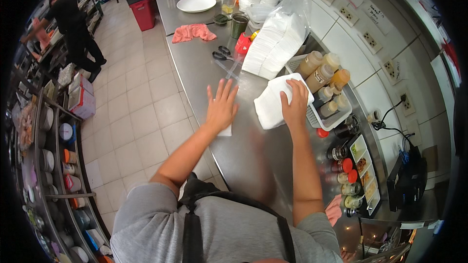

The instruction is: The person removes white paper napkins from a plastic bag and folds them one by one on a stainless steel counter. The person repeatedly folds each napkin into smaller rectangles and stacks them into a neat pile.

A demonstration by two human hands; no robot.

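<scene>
My left hand [221, 109] is spread, palm down, over a white paper napkin [226, 131] on the steel counter [252, 153]. Most of that napkin is hidden beneath the hand. My right hand [295, 104] rests on a loose pile of white paper napkins [268, 106], its thumb apart from its curved fingers. Whether those fingertips pinch a sheet is not clear. Just beyond the pile, a long stack of napkins [274, 45] leans out of a clear plastic bag [305, 2]. Black-handled scissors [222, 55] lie past my left hand.
A white basket [331, 121] of squeeze bottles stands right of the napkin pile. Jars with red lids [343, 165] and a divided condiment tray [365, 168] sit nearer me. A pink cloth [193, 33] and white plate [196, 4] are farther along. Another person [75, 25] stands across the aisle.
</scene>
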